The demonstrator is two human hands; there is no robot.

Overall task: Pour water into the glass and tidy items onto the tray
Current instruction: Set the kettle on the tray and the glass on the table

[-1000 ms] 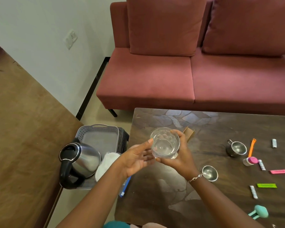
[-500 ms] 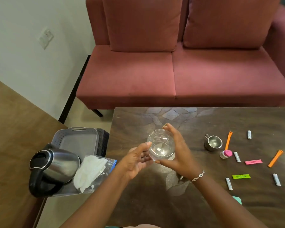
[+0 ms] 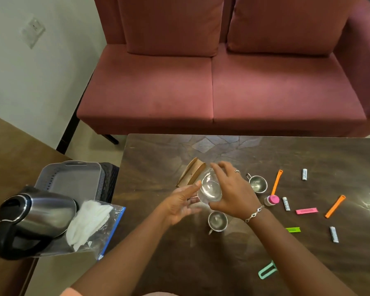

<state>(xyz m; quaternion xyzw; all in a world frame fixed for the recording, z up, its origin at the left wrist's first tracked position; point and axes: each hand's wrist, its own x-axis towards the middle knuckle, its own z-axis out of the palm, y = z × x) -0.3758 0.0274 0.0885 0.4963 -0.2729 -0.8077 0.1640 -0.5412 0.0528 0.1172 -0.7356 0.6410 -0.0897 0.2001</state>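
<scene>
A clear round glass (image 3: 209, 190) is held above the dark coffee table (image 3: 158, 159), tilted on its side. My right hand (image 3: 233, 192) grips it from the right and over the top. My left hand (image 3: 183, 201) lies against its left side, thumb up and fingers straight. A steel kettle (image 3: 39, 212) with a black handle stands on the grey tray (image 3: 73, 178) at the left, off the table. Two small steel cups (image 3: 257, 184) (image 3: 217, 221) sit near my hands.
A zip bag of white tissue (image 3: 90, 223) lies on the tray's near end. A brown cardboard holder (image 3: 191, 175) lies behind the glass. Coloured clips (image 3: 334, 206), small white tubes (image 3: 304, 174), a pink-capped bottle (image 3: 271, 200) and a mint clip (image 3: 267, 272) are scattered at the right. A red sofa (image 3: 212, 82) stands behind.
The view swung right and downward. The glass moved lower toward the table and tipped more on its side; both hands stayed at it.
</scene>
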